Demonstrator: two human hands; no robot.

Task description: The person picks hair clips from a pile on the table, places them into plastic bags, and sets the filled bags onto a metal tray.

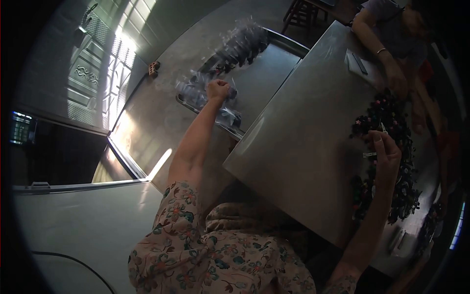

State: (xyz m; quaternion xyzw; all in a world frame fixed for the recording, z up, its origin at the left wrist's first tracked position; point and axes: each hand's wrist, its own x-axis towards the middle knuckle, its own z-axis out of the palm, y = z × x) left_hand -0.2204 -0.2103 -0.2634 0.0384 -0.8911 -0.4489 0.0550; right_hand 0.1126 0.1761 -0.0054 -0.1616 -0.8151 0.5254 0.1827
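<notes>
Left hand (218, 90): curled at clear plastic packets (194, 87), far-left grey metal tray (268, 66), grip unclear!
Right hand (384, 147): pinching small pale strip (369, 155) by dark colour-dotted heap (404, 183), grey worktop (298, 137).
Handwork: picking, seemingly; calls for light touch.

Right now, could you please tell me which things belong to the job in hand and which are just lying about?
Seemingly job things:
clear plastic packets
grey rectangular tray
dark heap of small pieces

Seemingly unrelated:
brown block with holes
dark wooden stool
</notes>
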